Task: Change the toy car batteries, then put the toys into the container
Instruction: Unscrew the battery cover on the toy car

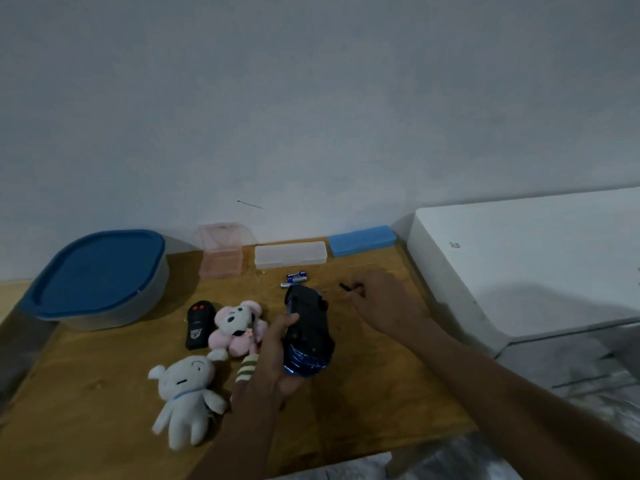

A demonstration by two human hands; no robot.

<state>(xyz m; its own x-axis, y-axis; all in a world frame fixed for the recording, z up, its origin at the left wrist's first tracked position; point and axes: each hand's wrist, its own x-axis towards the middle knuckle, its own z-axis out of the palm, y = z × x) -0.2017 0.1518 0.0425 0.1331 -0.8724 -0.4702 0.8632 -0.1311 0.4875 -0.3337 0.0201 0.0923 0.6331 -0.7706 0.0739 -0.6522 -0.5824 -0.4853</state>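
My left hand (273,362) grips a blue and black toy car (308,330) turned underside up above the wooden table (381,393). Farther back on the right, my right hand (381,303) pinches a small dark tool (348,287) just above the table. Blue and silver batteries (295,278) lie behind the car. A black remote (198,323), a pink and white plush (239,327) and a white plush (188,393) lie to the left. At the back left stands a grey container with a blue lid (100,275).
A pink transparent box (221,254), a clear flat case (290,254) and a blue case (362,240) line the wall at the table's back. A white appliance (519,258) stands right of the table. A striped item (247,368) lies beside my left wrist.
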